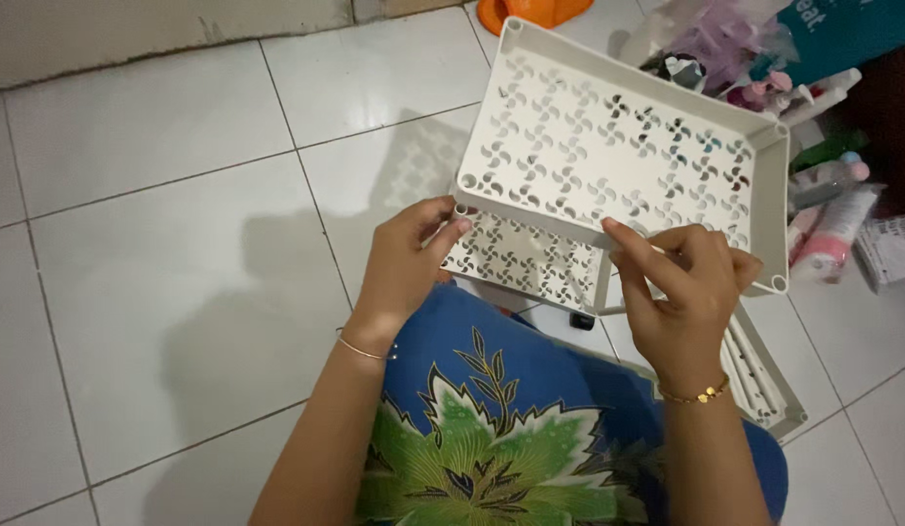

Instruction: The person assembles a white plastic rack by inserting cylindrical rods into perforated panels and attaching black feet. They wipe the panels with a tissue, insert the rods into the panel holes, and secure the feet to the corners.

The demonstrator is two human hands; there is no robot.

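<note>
White perforated shelf tray (608, 136) is held at its near rim by left hand (404, 268) and right hand (681, 282), both closed on it, seemingly aligning it above a second tray (521, 258).

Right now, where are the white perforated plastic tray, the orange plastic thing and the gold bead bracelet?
White perforated plastic tray (608, 146), head view, middle of its patterned base.
Orange plastic thing (530, 12), head view, its visible lower edge.
Gold bead bracelet (694, 394), head view, beads on right wrist.

Bare forearms here; a thin bangle (360, 349) circles the left wrist, a gold beaded bracelet (694, 394) the right, both above a blue cloth (491, 409) with green leaves.
</note>
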